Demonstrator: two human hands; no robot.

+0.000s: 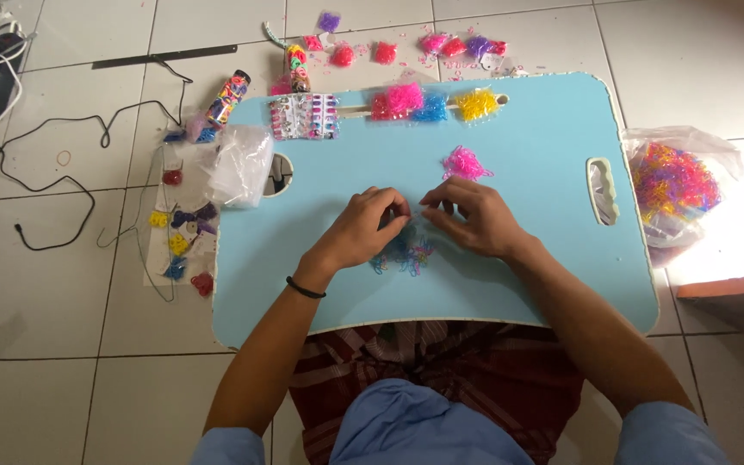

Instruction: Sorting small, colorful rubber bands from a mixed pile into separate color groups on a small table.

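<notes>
While reading from the left: black cable (45, 185) snaking over the tiles at upper left, easy to snag. Clear bag (238, 164) slumped on the lap table (544, 258) edge, liable to slide off. Left hand (363, 228) at centre, fingers curled narrow, pinching small bands (402, 254), likely to ping away if stretched. Right hand (475, 215), fingertips pinched close on the same bands. Pink pile (465, 162) just above, prone to scattering.

Single head view, looking steeply down at blue lap table (544, 258) (close, floor tiles around).
</notes>
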